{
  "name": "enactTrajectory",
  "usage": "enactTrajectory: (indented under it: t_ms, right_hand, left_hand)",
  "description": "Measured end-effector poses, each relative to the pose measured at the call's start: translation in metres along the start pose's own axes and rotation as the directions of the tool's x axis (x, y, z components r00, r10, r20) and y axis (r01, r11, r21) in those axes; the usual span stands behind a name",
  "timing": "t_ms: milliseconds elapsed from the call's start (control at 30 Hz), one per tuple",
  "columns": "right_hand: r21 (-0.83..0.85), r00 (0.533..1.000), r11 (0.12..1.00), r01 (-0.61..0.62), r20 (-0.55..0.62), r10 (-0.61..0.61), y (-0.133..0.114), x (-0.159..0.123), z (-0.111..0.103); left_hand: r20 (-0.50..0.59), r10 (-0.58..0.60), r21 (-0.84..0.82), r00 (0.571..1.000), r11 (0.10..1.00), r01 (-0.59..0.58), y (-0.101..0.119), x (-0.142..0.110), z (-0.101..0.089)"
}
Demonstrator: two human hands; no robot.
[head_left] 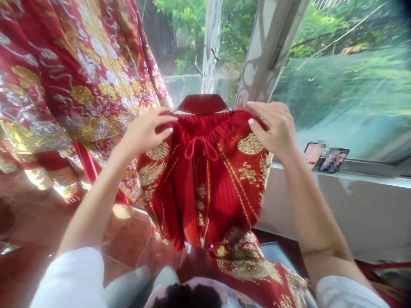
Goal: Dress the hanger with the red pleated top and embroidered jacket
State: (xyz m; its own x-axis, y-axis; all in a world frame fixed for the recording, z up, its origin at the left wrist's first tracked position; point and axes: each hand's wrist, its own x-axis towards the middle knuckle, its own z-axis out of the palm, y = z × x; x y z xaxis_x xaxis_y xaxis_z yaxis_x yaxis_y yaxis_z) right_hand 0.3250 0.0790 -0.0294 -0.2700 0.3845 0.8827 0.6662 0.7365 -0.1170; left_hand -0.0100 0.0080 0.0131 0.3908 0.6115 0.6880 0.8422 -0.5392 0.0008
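A red skirt (221,188) with gold embroidery and a drawstring bow (201,149) at its gathered waistband hangs in front of me. It is on a dark red hanger (203,104), whose thin metal hook (199,64) rises before the window frame. My left hand (149,130) pinches the waistband's left end between thumb and fingers. At the right end, my right hand (276,128) grips the cloth, thumb in front and fingers over the top. Below, another piece of red and gold embroidered cloth (250,265) lies near my lap; whether it joins the skirt I cannot tell.
Large red garments (96,77) with gold and silver embroidery hang at the left. Two phones or phone-like cards (334,160) lean on the window sill (382,177). A grey seat edge (279,252) shows below right, above the tiled floor (125,239).
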Motion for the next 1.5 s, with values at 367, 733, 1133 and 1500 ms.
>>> enactTrajectory:
  t_ms: [367, 733, 1133, 1500]
  right_hand:
    - [0.119, 0.977, 0.975, 0.189, 0.078, -0.199, -0.009, 0.036, 0.018]
    - [-0.053, 0.980, 0.992, 0.111, -0.160, -0.118, -0.037, 0.029, 0.055]
    - [-0.045, 0.985, 0.984, -0.174, -0.004, 0.174, 0.014, -0.019, 0.006]
    - [-0.072, 0.837, 0.842, -0.535, -0.186, 0.515, -0.030, -0.084, 0.029]
  left_hand:
    - [-0.055, 0.063, -0.091, 0.997, 0.994, -0.067, -0.006, 0.029, 0.022]
    - [-0.489, -0.195, -0.200, 0.850, 0.974, 0.109, 0.032, 0.035, 0.064]
    - [-0.214, -0.261, 0.132, 0.941, 0.947, 0.292, 0.005, -0.023, 0.013]
    - [-0.256, -0.580, 0.028, 0.773, 0.795, 0.606, 0.016, -0.108, 0.056]
